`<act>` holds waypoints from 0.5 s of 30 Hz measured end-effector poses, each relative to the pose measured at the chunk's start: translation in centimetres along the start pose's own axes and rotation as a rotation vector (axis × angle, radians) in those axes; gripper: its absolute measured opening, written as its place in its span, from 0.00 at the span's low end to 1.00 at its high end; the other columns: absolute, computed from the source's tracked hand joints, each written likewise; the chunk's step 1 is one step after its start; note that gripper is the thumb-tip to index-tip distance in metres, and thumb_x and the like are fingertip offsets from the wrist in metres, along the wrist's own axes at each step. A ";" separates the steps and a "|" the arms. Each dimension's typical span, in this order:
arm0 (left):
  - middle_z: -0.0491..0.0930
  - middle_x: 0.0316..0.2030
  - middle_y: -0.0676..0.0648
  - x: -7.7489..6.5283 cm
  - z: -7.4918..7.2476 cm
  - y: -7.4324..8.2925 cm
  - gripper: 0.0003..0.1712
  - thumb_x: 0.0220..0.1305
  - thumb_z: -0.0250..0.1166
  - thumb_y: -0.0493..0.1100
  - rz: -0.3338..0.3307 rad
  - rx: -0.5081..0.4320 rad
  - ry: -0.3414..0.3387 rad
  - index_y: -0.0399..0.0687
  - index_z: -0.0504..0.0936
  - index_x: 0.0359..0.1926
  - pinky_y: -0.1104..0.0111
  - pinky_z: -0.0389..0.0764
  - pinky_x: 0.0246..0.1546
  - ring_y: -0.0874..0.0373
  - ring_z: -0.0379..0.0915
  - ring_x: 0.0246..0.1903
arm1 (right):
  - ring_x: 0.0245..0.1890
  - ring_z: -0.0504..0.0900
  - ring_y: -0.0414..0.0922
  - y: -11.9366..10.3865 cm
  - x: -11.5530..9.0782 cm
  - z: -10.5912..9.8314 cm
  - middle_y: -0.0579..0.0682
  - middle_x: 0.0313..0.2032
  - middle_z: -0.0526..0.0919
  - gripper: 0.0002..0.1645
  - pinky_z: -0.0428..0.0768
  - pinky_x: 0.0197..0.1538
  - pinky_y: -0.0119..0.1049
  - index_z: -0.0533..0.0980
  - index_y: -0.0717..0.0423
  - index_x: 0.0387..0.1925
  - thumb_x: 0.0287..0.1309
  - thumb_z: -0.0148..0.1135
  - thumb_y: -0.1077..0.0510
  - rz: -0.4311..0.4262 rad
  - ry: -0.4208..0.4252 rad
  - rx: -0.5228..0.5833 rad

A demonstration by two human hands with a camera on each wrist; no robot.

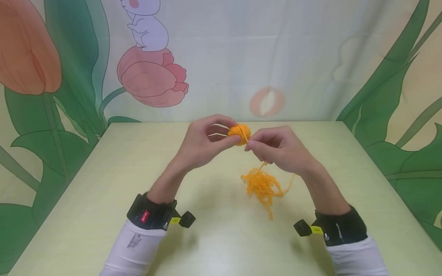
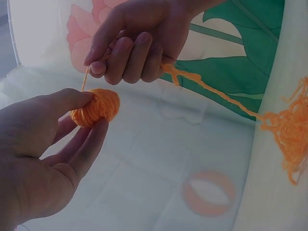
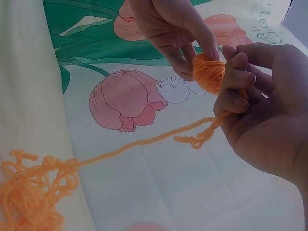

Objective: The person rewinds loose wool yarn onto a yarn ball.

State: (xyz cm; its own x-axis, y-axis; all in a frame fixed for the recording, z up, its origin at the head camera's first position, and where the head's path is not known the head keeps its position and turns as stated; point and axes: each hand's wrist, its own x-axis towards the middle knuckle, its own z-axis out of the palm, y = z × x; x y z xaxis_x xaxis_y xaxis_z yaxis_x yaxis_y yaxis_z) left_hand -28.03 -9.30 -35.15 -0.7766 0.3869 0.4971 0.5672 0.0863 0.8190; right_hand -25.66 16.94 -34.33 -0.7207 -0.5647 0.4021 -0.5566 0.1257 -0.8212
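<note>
A small ball of orange yarn (image 1: 243, 131) is pinched between the thumb and fingers of my left hand (image 1: 203, 143), above the far part of the table. Close beside it on the right, my right hand (image 1: 284, 149) pinches the yarn strand (image 2: 85, 79) that runs off the ball. The other fingers of that hand curl over the strand, as the left wrist view shows. From under the right hand the yarn leads down to a loose, tangled heap of orange yarn (image 1: 261, 184) on the table. In the right wrist view the ball (image 3: 208, 73) is partly behind the right fingers.
The pale yellow-green table (image 1: 221, 237) reaches back to a hanging cloth (image 1: 221, 57) printed with tulips and a white animal. Both wrists wear black straps (image 1: 152, 211) with small cameras, over white sleeves.
</note>
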 end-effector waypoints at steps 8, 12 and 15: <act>0.90 0.53 0.43 0.1 -0.2 0.2 0.16 0.71 0.78 0.35 0.021 -0.096 0.089 0.42 0.89 0.57 0.62 0.96 0.56 0.50 0.93 0.50 | 0.22 0.67 0.45 0.3 0.2 0.5 0.50 0.22 0.72 0.09 0.68 0.25 0.36 0.89 0.59 0.47 0.79 0.63 0.66 -0.045 -0.069 0.014; 0.90 0.54 0.42 0.1 -0.2 0.4 0.17 0.71 0.78 0.34 0.016 -0.124 0.112 0.41 0.88 0.58 0.61 0.96 0.56 0.50 0.93 0.51 | 0.22 0.69 0.45 0.3 0.3 0.6 0.51 0.22 0.73 0.10 0.73 0.27 0.35 0.89 0.59 0.48 0.80 0.62 0.66 -0.052 -0.096 -0.011; 0.90 0.56 0.42 0.0 -0.3 0.5 0.17 0.72 0.77 0.33 0.007 -0.154 0.114 0.41 0.88 0.59 0.60 0.96 0.58 0.49 0.93 0.52 | 0.21 0.70 0.46 0.3 0.3 0.7 0.51 0.23 0.75 0.10 0.75 0.27 0.35 0.90 0.59 0.48 0.81 0.62 0.66 -0.050 -0.107 -0.024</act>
State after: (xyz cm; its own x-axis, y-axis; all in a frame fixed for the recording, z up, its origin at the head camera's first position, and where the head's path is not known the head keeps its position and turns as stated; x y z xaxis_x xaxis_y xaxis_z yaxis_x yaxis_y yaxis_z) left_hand -27.82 -9.55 -34.65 -0.8040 0.2799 0.5246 0.5305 -0.0609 0.8455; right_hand -25.73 16.26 -34.78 -0.6443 -0.6547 0.3953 -0.6012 0.1143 -0.7909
